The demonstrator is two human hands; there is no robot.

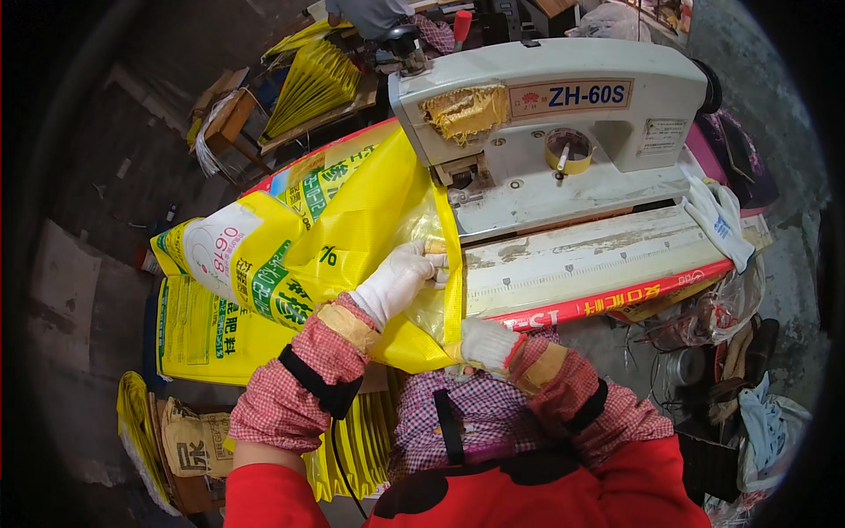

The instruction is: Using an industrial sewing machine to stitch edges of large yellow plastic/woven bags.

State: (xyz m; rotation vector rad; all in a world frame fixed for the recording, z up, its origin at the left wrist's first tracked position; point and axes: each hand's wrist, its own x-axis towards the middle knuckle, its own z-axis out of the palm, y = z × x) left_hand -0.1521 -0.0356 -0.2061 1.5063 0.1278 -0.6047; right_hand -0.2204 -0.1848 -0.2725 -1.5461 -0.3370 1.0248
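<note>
A yellow woven plastic bag [352, 229] with green and white print lies across the left of the sewing machine [554, 114], its edge strip standing upright beside the machine bed. A clear plastic liner [421, 224] shows inside it. My left hand [400, 280], in a white glove, reaches over the bag with its fingers bent onto the liner and edge strip. My right hand [486, 343], gloved too, pinches the bag's near corner at the front edge of the table. The bag's far end passes close to the needle area, where the needle itself is hidden.
A tape roll [569, 151] rests on the machine bed. To the right lie a white glove [720, 220] and a plastic bag of scraps [704, 317]. Folded yellow bags [356, 444] are stacked below my left arm. Another person [370, 16] sits at the far side near more yellow bags [312, 88].
</note>
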